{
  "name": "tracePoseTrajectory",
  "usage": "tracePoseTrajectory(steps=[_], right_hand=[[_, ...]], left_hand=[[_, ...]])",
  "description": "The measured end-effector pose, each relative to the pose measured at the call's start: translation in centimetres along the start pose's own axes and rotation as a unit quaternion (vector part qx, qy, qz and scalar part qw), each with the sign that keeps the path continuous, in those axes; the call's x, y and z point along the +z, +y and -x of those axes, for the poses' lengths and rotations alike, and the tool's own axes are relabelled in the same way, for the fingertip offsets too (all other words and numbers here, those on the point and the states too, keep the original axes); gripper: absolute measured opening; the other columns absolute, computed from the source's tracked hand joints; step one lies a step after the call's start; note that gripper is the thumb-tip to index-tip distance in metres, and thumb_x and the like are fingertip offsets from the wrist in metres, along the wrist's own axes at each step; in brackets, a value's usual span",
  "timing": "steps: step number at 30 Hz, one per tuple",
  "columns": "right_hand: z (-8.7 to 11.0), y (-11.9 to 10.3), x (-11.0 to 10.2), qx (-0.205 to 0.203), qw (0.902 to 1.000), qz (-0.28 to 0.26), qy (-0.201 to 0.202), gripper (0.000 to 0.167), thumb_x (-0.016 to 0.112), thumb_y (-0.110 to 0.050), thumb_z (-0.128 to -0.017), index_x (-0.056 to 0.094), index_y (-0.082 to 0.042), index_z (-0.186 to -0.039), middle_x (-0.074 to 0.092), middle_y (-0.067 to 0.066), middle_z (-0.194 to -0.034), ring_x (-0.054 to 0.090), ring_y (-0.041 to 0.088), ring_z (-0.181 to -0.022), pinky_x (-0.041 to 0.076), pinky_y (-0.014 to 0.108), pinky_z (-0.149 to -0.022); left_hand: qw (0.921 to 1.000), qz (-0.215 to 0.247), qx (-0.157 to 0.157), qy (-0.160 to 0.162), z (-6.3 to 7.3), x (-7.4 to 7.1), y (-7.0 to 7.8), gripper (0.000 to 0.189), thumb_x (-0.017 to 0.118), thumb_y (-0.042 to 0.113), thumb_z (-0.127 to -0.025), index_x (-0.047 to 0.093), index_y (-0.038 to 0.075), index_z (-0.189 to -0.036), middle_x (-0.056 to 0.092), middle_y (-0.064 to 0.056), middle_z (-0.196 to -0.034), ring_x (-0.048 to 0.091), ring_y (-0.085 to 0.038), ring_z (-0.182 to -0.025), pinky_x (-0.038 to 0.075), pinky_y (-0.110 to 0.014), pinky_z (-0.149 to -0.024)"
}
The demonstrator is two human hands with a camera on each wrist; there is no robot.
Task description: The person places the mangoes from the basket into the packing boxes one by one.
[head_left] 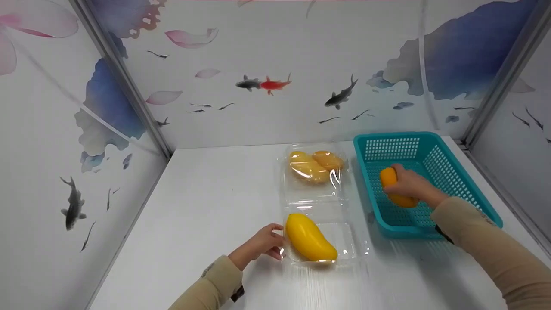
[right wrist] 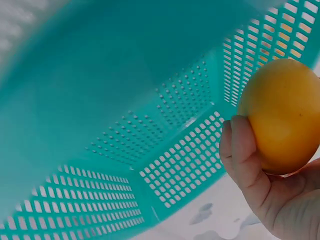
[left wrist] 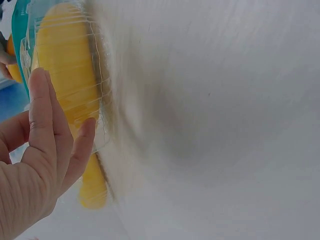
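Observation:
My left hand rests at the left edge of a clear plastic clamshell box, fingers loosely extended beside its wall. One large yellow mango lies slantwise in the box's near half. In the left wrist view, the fingers overlap the clear wall with yellow showing behind it. Inside the teal basket, my right hand grips an orange-yellow mango, thumb and fingers wrapped around its middle. The right wrist view has the fruit above the palm, with the basket's perforated walls around it.
Two more yellow-orange mangoes lie in the clear plastic at the far end, near the back wall. The basket stands just right of the box, its rim raised above the white table. Printed panels enclose the back and sides.

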State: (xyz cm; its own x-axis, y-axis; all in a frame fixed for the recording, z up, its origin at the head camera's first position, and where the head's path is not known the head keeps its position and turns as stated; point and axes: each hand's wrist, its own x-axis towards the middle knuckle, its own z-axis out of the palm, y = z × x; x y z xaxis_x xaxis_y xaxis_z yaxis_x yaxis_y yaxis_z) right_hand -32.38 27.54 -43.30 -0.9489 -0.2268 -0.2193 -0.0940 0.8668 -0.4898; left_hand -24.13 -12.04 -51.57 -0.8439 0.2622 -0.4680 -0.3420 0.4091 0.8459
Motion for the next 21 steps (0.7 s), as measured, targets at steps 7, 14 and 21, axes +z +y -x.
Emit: tracePoseTrajectory(steps=[7,14,21], right_hand=[[0.9,-2.2,-0.6,-0.018,0.9995,0.001,0.026,0.077,0.058,-0.033,-0.081,0.019,0.002,-0.137,0.049,0.021,-0.104,0.050,0.028,-0.082,0.044,0.035,-0.066],[1.5,-5.2,0.3,-0.027,0.9985,-0.034,0.032,0.078,0.061,-0.031,-0.080,0.017,0.000,-0.136,0.047,0.021,-0.110,0.050,0.030,-0.087,0.046,0.037,-0.070],[2.3,-8.0,2.7,-0.043,0.9980,-0.044,0.015,0.079,0.064,-0.034,-0.078,0.020,-0.004,-0.137,0.048,0.017,-0.113,0.050,0.028,-0.090,0.045,0.040,-0.076]], left_hand=[[0.9998,-0.009,-0.017,0.006,-0.2,0.0,0.1,0.047,0.058,0.007,-0.086,0.040,0.004,-0.129,0.059,-0.012,-0.099,0.057,-0.013,-0.055,0.053,-0.023,-0.054],[0.9995,-0.017,-0.026,0.012,-0.3,0.1,0.1,0.047,0.059,0.009,-0.086,0.041,0.005,-0.129,0.059,-0.011,-0.097,0.056,-0.014,-0.054,0.053,-0.023,-0.054],[0.9993,-0.018,-0.029,0.013,-0.2,0.2,0.2,0.046,0.059,0.011,-0.086,0.041,0.006,-0.128,0.059,-0.011,-0.097,0.057,-0.014,-0.054,0.053,-0.023,-0.055]])
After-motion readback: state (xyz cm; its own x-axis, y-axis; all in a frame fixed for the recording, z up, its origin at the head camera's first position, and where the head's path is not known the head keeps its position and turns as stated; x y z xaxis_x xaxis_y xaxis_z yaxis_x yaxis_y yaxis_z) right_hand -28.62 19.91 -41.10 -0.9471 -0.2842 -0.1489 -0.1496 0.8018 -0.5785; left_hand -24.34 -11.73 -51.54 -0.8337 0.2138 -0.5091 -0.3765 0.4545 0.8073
